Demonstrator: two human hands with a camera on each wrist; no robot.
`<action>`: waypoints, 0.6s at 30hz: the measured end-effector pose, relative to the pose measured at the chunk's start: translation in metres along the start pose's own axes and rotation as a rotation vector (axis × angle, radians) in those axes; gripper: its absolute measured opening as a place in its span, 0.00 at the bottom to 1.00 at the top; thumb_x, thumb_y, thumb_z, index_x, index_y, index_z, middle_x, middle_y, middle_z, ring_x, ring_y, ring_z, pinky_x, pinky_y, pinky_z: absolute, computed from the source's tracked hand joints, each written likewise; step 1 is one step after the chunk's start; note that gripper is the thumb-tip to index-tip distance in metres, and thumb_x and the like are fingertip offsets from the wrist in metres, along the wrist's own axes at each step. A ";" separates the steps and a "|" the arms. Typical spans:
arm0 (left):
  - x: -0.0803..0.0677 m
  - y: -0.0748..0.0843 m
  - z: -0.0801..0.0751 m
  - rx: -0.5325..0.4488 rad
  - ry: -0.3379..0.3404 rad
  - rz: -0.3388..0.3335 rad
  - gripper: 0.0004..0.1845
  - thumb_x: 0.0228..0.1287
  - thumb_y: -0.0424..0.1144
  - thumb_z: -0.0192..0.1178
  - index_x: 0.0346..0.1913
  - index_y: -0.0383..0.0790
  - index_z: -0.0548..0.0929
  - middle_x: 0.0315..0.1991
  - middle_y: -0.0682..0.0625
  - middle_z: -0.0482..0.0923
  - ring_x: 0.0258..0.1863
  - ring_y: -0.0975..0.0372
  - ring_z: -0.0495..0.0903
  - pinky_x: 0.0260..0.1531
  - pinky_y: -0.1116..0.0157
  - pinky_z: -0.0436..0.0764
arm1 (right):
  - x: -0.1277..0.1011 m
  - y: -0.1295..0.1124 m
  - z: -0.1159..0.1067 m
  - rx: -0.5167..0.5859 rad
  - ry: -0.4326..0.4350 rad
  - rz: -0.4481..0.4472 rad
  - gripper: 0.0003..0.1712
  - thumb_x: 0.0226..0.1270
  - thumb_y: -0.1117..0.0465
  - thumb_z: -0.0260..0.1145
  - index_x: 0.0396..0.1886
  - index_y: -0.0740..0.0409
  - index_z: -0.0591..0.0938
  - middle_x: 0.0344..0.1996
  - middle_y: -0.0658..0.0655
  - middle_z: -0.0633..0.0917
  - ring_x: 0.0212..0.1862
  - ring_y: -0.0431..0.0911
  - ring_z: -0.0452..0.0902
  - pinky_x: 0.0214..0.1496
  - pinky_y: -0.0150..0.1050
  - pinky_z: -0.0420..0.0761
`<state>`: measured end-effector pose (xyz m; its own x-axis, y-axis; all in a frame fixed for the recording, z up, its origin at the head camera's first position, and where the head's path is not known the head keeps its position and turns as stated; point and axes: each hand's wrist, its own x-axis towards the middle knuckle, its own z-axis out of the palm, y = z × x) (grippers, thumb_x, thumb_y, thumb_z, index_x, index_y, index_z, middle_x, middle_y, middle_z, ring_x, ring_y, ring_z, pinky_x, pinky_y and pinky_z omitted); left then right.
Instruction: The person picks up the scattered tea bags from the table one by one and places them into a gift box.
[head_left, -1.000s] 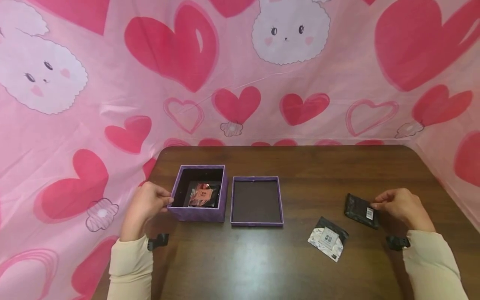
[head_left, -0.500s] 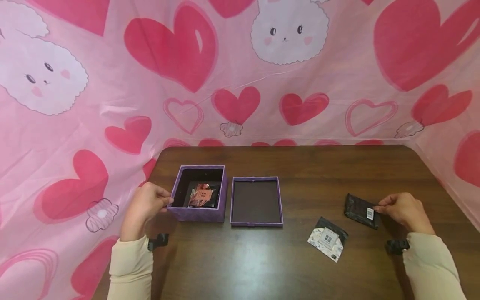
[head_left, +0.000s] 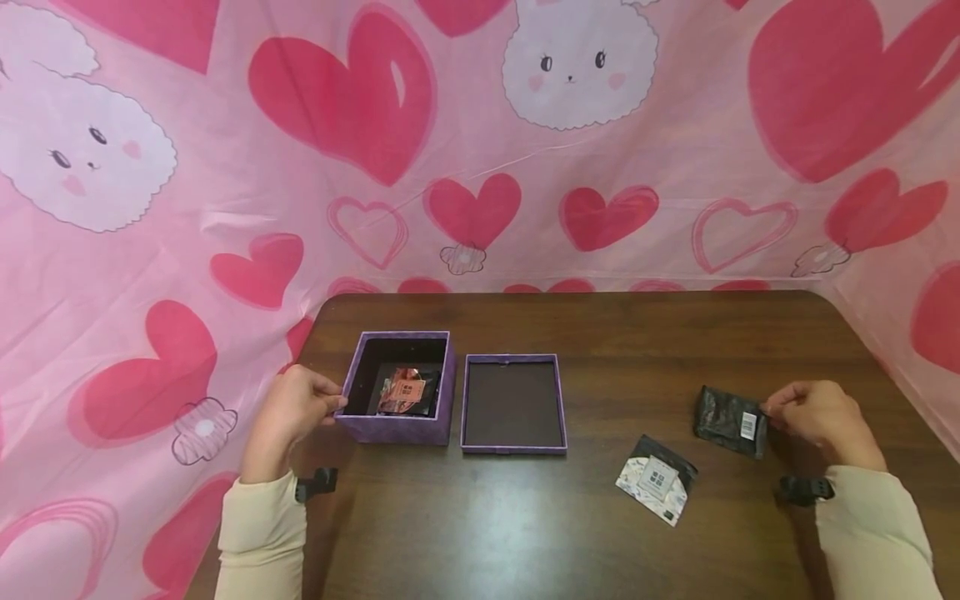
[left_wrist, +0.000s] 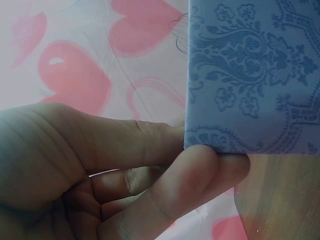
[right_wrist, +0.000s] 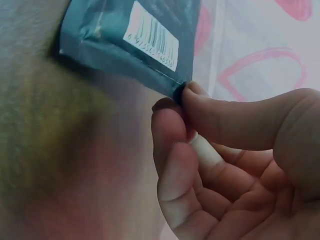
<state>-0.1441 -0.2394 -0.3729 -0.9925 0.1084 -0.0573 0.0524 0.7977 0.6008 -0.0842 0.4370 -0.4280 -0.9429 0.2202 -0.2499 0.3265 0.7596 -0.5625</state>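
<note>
At the left of the table, my left hand (head_left: 303, 400) pinches the near left corner of an open purple box (head_left: 397, 429); the left wrist view shows the box's patterned wall (left_wrist: 255, 75) at the fingertips. Inside the box lies a packet with a red and orange front (head_left: 405, 390). Over on the right, my right hand (head_left: 817, 417) pinches the edge of a black packet (head_left: 723, 421) between thumb and forefinger. A white barcode label (right_wrist: 151, 37) shows on that packet in the right wrist view.
The purple-rimmed box lid (head_left: 513, 408) lies inside-up just right of the box. A black and white packet (head_left: 656, 479) lies on the wooden table (head_left: 480, 517), nearer me than the black packet. A pink heart-patterned cloth (head_left: 480, 125) hangs behind and beside the table.
The right hand has moved slightly right with the black packet, which has turned a little. The left hand, the box and the lid stay where they were.
</note>
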 end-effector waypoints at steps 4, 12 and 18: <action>0.000 0.000 0.000 -0.005 0.000 -0.003 0.05 0.57 0.27 0.71 0.35 0.25 0.89 0.28 0.38 0.85 0.20 0.54 0.85 0.19 0.64 0.82 | -0.003 -0.004 -0.002 0.004 0.021 -0.039 0.13 0.65 0.68 0.60 0.44 0.73 0.84 0.28 0.56 0.87 0.30 0.46 0.81 0.30 0.39 0.74; 0.000 0.001 -0.001 -0.006 -0.003 -0.006 0.06 0.57 0.27 0.71 0.35 0.26 0.89 0.28 0.38 0.85 0.19 0.54 0.85 0.19 0.63 0.82 | -0.006 -0.013 -0.015 -0.063 0.049 -0.061 0.14 0.67 0.66 0.60 0.46 0.70 0.85 0.29 0.57 0.88 0.32 0.46 0.79 0.34 0.44 0.70; 0.000 0.001 -0.002 -0.003 -0.005 -0.009 0.06 0.58 0.27 0.71 0.35 0.25 0.89 0.29 0.38 0.85 0.20 0.54 0.85 0.19 0.63 0.82 | -0.006 -0.027 -0.020 -0.051 0.074 -0.100 0.14 0.69 0.65 0.61 0.46 0.72 0.84 0.31 0.59 0.88 0.31 0.46 0.81 0.33 0.42 0.72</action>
<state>-0.1439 -0.2396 -0.3710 -0.9923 0.1040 -0.0670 0.0429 0.7970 0.6025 -0.0886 0.4275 -0.3955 -0.9734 0.1850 -0.1348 0.2287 0.8096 -0.5406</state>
